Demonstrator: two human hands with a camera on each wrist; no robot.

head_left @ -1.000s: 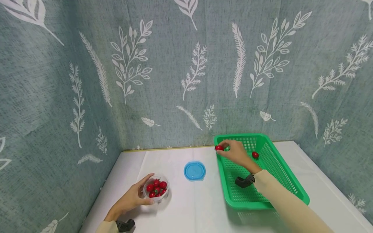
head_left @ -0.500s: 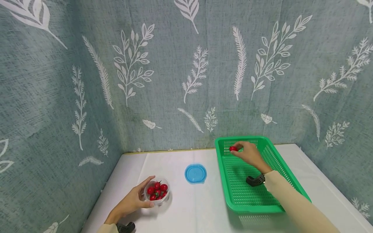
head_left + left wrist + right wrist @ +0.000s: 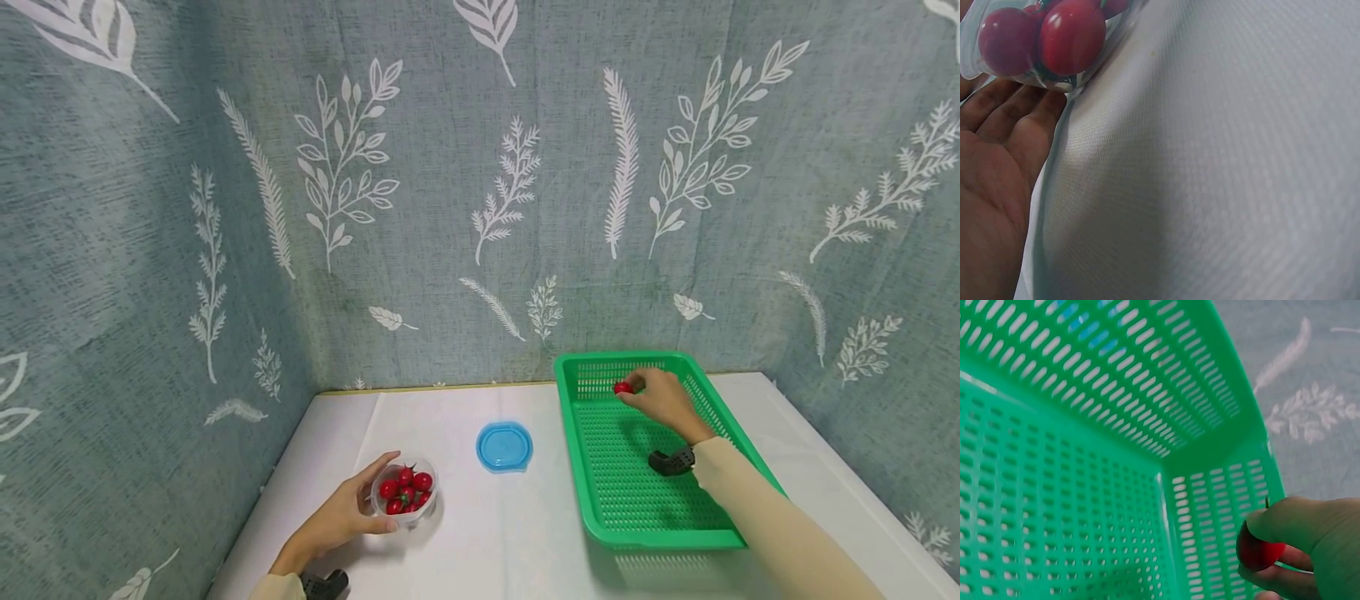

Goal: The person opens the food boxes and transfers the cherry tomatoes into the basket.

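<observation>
On the left of the white table, my left hand (image 3: 337, 515) holds a small clear plastic tub (image 3: 409, 520), thumb on the near side and fingers behind. Several red cherry tomatoes (image 3: 406, 492) with green stems lie inside it. In the left wrist view the fingertips meet the tub wall, with tomatoes (image 3: 1072, 37) showing through. My right hand (image 3: 664, 402) is over the far part of a green basket (image 3: 576, 475). Between thumb and fingers it pinches one cherry tomato (image 3: 1259, 547), close to the basket's far wall. The hand hides part of the basket floor.
A round blue lid (image 3: 504, 447) lies flat on the table (image 3: 457, 417) between tub and basket. Patterned grey-green cloth (image 3: 442, 208) stands behind the table and along both sides. Black wrist cameras (image 3: 671, 461) sit below both hands.
From the basket's left rim, my right hand has moved right over the basket with a tomato in its fingers. The tomato seen earlier on the basket floor no longer shows. The left hand stays put.
</observation>
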